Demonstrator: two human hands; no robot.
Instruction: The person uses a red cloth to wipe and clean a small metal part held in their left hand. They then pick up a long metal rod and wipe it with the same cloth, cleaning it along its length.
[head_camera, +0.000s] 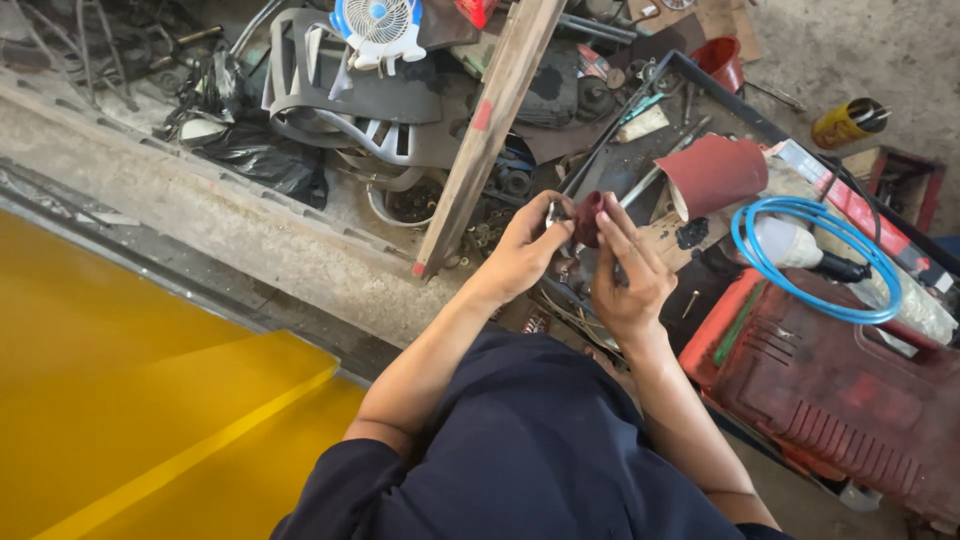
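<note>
Mid-frame, my left hand (522, 248) and right hand (625, 272) both pinch a dark red sandpaper scrap (587, 218) — fingers closed on it — below the plank (490, 130).

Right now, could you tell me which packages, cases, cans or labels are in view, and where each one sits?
Tool case: lower right, beside the right hand; red ribbed plastic, dusty.
Can: upper right on the concrete floor; yellow cylinder lying on its side.
Bucket: top, right of centre; small, red, open.
Sandpaper roll: above the case; dark red, curled.
No screens or signs show.
</note>
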